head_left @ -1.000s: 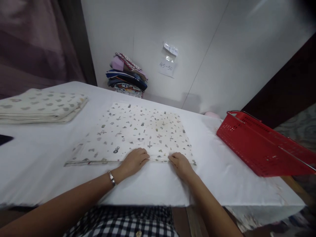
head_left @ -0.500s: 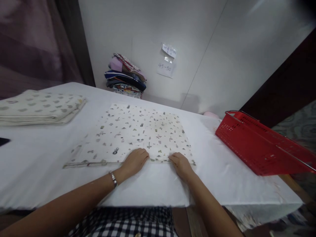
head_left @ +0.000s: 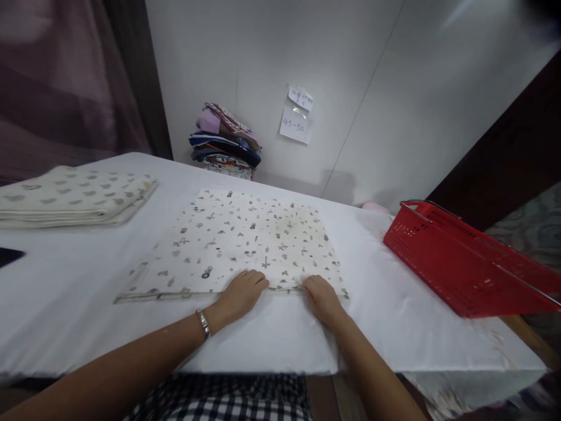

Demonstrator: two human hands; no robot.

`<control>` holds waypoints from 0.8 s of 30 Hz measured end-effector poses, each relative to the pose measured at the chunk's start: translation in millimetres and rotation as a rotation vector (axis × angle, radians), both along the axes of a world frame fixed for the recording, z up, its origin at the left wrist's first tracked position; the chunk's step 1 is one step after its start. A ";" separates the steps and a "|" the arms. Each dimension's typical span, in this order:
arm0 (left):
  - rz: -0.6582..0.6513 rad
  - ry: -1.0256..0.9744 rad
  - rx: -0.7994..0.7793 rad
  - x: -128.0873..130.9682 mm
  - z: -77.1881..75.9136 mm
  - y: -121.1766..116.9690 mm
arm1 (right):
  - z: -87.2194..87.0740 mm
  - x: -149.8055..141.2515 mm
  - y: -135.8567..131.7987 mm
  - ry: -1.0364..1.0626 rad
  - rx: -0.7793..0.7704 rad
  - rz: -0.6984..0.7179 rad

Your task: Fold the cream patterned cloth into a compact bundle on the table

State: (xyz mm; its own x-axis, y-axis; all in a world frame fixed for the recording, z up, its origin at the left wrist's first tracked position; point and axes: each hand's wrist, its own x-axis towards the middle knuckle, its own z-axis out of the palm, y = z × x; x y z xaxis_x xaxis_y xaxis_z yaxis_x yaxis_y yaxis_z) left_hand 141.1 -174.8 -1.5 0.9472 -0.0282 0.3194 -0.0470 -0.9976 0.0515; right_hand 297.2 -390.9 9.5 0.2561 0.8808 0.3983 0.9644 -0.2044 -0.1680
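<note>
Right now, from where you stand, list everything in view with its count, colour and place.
printed cloth: one, off-white with small motifs, centre
folded cloth: one, cream with grey-green motifs, left
fabric stack: one, mixed colours, against the wall
paper notes: two, white, on the wall
basket: one, red, right
table: one, white-covered, beneath the cloths
flat object: one, black, left edge
rounded item, partly hidden: one, pink, far table edge
curtain: one, dusky pink, upper left
checked garment: one, black-and-white, bottom
bracelet: one, silver, left wrist
left hand, right hand: both at printed cloth's near edge
</note>
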 end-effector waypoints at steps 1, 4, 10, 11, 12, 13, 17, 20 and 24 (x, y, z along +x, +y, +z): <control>-0.007 0.011 -0.009 -0.4 1.3 -0.7 | -1.0 0.3 -0.4 0.013 0.000 -0.007; -0.042 0.016 -0.054 -1.0 6.6 -2.6 | -4.3 1.9 -1.2 0.041 -0.008 -0.024; -0.011 0.034 -0.084 1.9 16.3 -5.2 | -6.7 5.0 -1.1 0.083 -0.011 -0.037; -0.003 0.039 -0.089 2.4 17.4 -5.7 | -6.3 5.0 -1.1 0.094 -0.018 -0.038; 0.004 0.042 -0.095 3.0 18.2 -6.4 | -5.7 4.9 -1.1 0.107 -0.025 -0.040; 0.011 0.045 -0.098 3.7 19.0 -7.2 | -4.9 4.6 -1.2 0.123 -0.032 -0.043; 0.031 0.087 -0.067 7.4 21.9 -13.1 | -0.7 2.9 -1.0 0.197 -0.032 -0.062; 0.054 0.103 -0.039 10.9 24.7 -17.9 | 2.0 1.9 -0.8 0.237 -0.029 -0.066; 0.067 0.097 -0.037 16.0 23.6 -19.3 | 1.8 2.2 -0.9 0.242 -0.033 -0.061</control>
